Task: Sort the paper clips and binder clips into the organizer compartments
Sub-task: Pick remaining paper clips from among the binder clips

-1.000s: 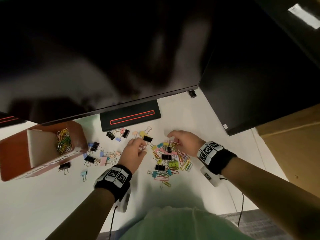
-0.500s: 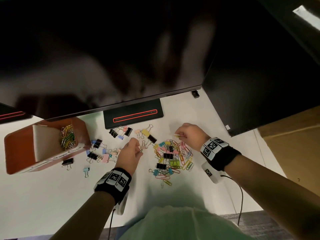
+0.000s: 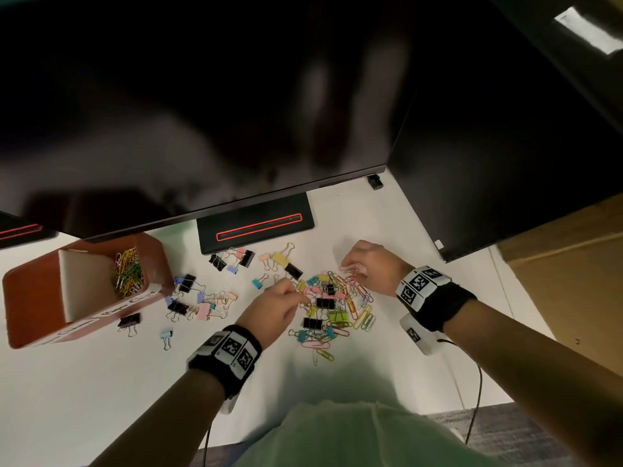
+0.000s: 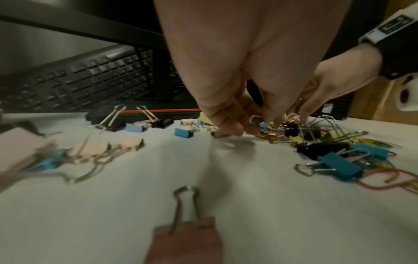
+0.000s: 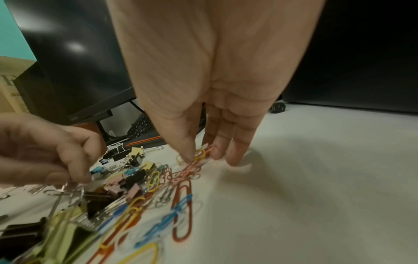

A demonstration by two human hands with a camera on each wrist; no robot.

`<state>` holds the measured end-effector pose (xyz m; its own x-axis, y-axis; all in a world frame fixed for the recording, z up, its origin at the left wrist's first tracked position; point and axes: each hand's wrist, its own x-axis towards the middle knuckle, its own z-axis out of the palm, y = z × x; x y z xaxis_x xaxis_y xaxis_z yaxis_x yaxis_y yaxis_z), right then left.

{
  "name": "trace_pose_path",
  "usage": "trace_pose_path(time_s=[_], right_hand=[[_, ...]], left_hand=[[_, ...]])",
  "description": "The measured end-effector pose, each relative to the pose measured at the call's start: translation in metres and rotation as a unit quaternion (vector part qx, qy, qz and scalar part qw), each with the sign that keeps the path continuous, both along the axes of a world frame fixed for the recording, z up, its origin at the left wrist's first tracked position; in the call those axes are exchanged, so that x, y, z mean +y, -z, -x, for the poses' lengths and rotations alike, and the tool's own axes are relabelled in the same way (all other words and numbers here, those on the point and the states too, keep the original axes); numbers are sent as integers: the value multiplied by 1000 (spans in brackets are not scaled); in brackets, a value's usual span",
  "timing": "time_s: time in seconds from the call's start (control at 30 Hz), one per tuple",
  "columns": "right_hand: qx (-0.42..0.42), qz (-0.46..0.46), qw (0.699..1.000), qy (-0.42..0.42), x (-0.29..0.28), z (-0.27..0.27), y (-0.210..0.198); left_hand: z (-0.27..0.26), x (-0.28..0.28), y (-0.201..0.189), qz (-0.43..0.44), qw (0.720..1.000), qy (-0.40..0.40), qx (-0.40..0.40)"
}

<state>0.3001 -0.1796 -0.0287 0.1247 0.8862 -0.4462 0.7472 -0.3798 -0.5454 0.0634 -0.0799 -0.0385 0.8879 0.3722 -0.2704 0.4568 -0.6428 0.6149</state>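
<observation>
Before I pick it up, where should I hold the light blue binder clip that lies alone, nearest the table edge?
Probably pinch the light blue binder clip by its wire handles, coming from above: it lies flat, apart from the others, handles pointing toward you, with bare table around.

Binder clips (image 3: 323,303) metal-handled; monitor (image 3: 188,106) glossy; desk (image 3: 84,382) matt

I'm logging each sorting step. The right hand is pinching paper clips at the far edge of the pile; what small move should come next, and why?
Probably lift the right hand clear of the pile and carry its pinched paper clips toward the organizer. Thumb and fingers already pinch several clips, and the compartment holding coloured paper clips sits to the left.
</observation>
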Motion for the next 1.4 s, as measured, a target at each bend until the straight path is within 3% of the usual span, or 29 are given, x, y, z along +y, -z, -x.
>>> trace_pose_path(time_s=[0.1,0.23,0.63,0.8,1.0,1.17,1.4], right_hand=[[2,22,999,-44,-3,-1,-2],[-17,25,996,-80,-4,-3,-1],[-23,35,998,-38,3,4,4],[-31,45,998,-35,4,6,3],[-24,-3,999,-22,8,12,-18],[-23,-93,994,-44,47,51,-55],[15,-189,976,-109,152,167,-105]], left_hand=[[-8,2,4,-11,999,28,21],[-16,8,7,-15,999,4,32],[-7,15,13,-39,997,-57,24],[0,16,6,-18,995,-94,-20],[25,27,-31,-1,981,-169,-99],[69,64,-68,-57,960,-243,-122],[159,128,-96,-109,915,-383,-64]])
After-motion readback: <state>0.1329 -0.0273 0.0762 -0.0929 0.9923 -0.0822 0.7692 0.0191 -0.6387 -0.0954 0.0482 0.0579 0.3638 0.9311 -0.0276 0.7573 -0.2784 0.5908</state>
